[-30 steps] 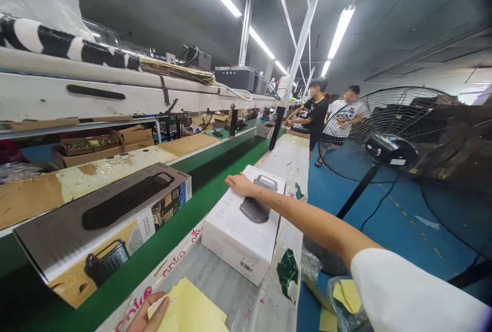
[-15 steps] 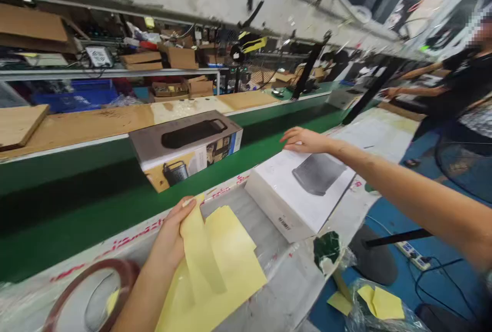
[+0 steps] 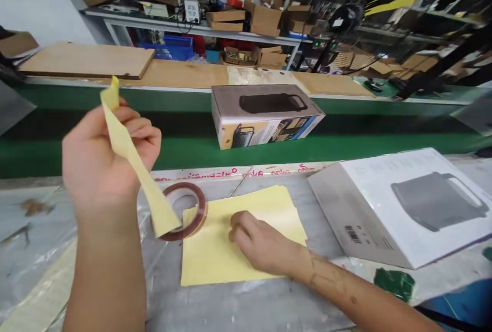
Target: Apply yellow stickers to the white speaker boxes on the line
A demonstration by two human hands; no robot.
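Observation:
My left hand [image 3: 103, 160] is raised over the bench, fingers closed on a long yellow paper strip [image 3: 134, 173] that hangs down toward a brown tape roll [image 3: 180, 210]. My right hand [image 3: 261, 244] rests on a stack of yellow sheets [image 3: 238, 232] lying on the plastic-covered bench, its fingers curled against the paper. A white product box [image 3: 400, 209] printed with a grey speaker lies to the right of the sheets.
A grey and tan speaker box [image 3: 265, 114] rides on the green conveyor belt [image 3: 77, 147] behind the bench. Beyond it are wooden boards [image 3: 88, 60] and shelves crowded with cardboard boxes [image 3: 265, 17]. Green paint marks [image 3: 395, 283] spot the bench's right end.
My view swung left and down. My right hand left the white box and came to the yellow sheets. My left hand lifted a yellow strip off the stack.

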